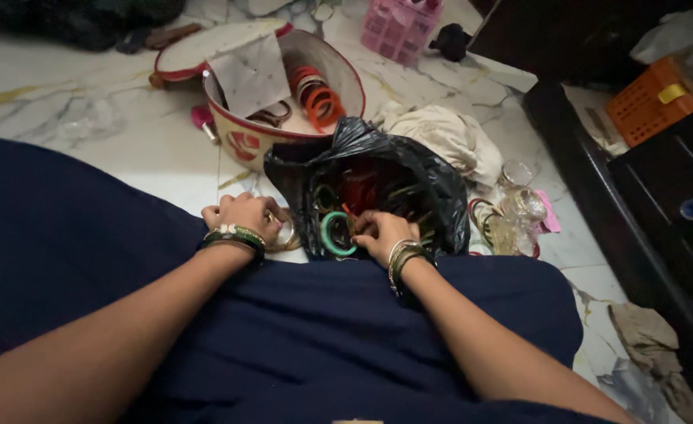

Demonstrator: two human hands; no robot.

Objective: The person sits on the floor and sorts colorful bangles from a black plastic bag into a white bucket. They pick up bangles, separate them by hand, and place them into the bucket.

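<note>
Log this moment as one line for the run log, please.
left hand: closed on gold bangles | right hand: in black plastic bag, at green bangle | behind: round box with orange bangles

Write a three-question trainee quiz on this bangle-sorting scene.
1. True or false: the right hand reaches into the black plastic bag.
2. What colour is the bangle at the bag's mouth? A red, B green, C blue.
3. The orange bangles lie in a round ____.

Key: 1 true; 2 B; 3 box. The left hand rests beside the bag, fingers closed over gold bangles.
</note>
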